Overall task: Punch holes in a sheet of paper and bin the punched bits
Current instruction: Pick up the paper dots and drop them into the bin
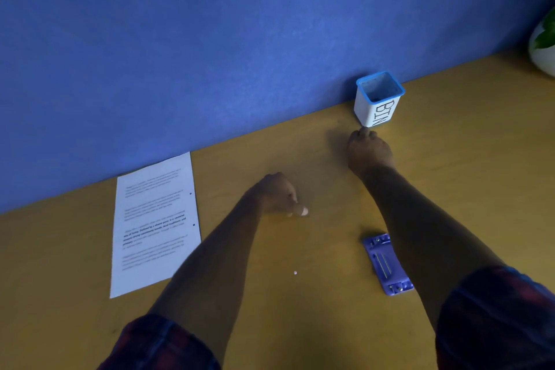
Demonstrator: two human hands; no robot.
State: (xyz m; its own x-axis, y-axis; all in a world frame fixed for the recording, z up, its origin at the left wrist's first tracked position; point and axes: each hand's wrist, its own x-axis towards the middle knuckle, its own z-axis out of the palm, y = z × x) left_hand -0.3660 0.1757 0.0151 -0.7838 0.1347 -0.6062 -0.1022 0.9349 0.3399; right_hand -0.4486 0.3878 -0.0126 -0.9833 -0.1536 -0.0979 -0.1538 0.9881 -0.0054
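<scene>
- Dark plaid rolled sleeves [168, 342] lay nearest the camera at the lower edge, one on each forearm.
- A small white punched paper dot [295, 272] lay on the yellow-brown wooden table [300, 324], between the two forearms.
- A purple plastic hole punch [386, 264] lay flat on the table, just left of the right forearm.
- The left hand [276, 194] hovered mid-table with fingers curled; whether the fingertips held anything could not be told.
- A white printed sheet of paper [154, 225], with two punched holes near its right edge, lay at the left, its far corner at the blue wall [210, 39].
- The right hand [370, 150], fingers curled under, reached far, its fingertips at the base of the white square cup with a blue rim, lettered "BIN" [379, 99]; any grasp could not be told.
- A white pot with green leaves [543, 45] stood at the far right.
</scene>
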